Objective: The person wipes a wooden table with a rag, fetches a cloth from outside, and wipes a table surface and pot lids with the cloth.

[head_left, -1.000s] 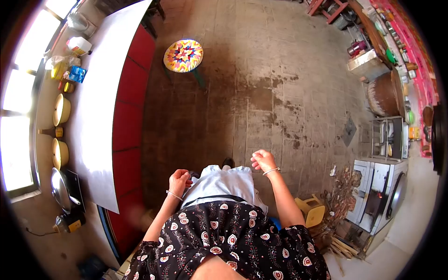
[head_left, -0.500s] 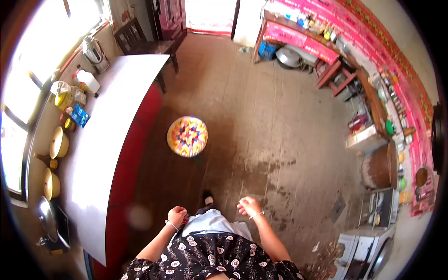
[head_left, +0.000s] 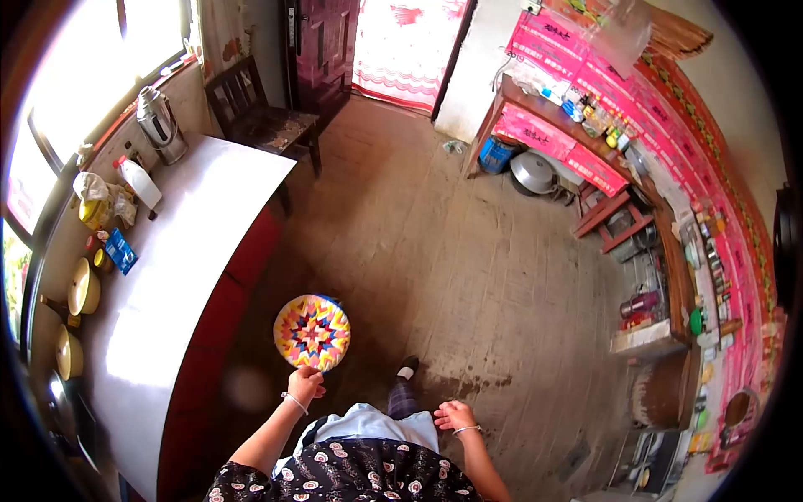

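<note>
Beside the worktop (head_left: 201, 226): patterned stool (head_left: 312, 330), near edge overlapped by left hand (head_left: 306, 384), grip indiscernible; right hand (head_left: 454, 415) held loosely open, apart.

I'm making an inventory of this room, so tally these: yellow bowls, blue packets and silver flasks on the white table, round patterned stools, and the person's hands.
Yellow bowls: 2
Blue packets: 1
Silver flasks: 1
Round patterned stools: 1
Hands (left hand, right hand): 2
Total: 7
</note>
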Demonstrator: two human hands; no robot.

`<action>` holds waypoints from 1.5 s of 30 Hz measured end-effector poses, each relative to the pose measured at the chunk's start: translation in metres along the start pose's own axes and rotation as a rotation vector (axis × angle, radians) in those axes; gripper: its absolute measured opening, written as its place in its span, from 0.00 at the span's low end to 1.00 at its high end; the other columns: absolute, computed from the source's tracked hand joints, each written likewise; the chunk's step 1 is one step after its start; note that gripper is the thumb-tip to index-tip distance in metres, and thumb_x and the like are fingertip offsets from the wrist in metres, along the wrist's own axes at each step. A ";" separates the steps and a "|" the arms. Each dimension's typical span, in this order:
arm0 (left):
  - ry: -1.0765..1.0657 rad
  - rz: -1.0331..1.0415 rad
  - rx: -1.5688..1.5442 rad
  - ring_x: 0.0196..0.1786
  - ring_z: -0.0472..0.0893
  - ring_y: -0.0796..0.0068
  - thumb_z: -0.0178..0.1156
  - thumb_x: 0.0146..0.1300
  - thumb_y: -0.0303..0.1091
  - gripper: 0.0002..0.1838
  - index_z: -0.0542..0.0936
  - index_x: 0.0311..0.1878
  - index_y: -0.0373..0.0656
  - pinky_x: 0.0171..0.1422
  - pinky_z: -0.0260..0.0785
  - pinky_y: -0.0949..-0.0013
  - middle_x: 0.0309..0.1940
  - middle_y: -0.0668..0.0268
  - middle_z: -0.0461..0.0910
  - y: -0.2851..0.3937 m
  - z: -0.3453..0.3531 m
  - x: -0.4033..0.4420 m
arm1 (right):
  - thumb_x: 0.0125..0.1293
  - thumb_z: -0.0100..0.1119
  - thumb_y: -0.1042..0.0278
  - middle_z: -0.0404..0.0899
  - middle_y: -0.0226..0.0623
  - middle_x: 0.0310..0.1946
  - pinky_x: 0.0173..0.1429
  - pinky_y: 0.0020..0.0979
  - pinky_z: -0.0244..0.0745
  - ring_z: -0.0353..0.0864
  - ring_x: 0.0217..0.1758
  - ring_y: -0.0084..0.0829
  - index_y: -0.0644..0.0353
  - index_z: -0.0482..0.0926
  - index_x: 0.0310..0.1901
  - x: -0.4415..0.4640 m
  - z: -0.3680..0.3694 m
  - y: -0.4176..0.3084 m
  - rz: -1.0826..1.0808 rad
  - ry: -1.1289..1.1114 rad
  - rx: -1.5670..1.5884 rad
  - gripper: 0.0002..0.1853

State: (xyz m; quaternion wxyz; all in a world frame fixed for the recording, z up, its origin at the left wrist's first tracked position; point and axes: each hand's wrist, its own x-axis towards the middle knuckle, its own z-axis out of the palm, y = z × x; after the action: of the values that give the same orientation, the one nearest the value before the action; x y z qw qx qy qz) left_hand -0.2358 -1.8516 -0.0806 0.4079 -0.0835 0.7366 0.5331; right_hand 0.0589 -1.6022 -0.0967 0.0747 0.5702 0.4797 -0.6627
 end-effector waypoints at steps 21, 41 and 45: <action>0.030 -0.168 -0.031 0.20 0.80 0.67 0.54 0.56 0.29 0.09 0.76 0.37 0.34 0.20 0.74 0.66 0.25 0.59 0.78 0.171 0.189 0.225 | 0.65 0.51 0.67 0.81 0.37 0.29 0.23 0.23 0.73 0.78 0.21 0.23 0.62 0.76 0.39 0.259 -0.052 -0.461 -0.362 -0.213 -0.127 0.08; 0.029 -0.112 -0.086 0.20 0.79 0.71 0.54 0.60 0.31 0.09 0.76 0.40 0.36 0.20 0.72 0.71 0.27 0.62 0.78 0.482 0.238 0.524 | 0.62 0.52 0.68 0.80 0.37 0.27 0.23 0.29 0.75 0.78 0.20 0.28 0.60 0.75 0.38 0.485 -0.089 -0.656 -0.091 0.045 0.007 0.07; 0.044 -0.159 -0.061 0.20 0.79 0.71 0.54 0.61 0.31 0.08 0.75 0.39 0.36 0.19 0.72 0.71 0.27 0.61 0.78 0.523 0.250 0.563 | 0.62 0.53 0.66 0.80 0.36 0.27 0.22 0.28 0.75 0.78 0.20 0.26 0.60 0.76 0.38 0.543 -0.081 -0.752 -0.123 0.028 -0.043 0.08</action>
State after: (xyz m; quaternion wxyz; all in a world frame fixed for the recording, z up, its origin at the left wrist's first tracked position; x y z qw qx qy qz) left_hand -0.7675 -1.2435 -0.1189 0.4302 -0.1657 0.7197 0.5192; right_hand -0.5554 -0.9033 -0.1235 0.0396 0.5470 0.5291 -0.6475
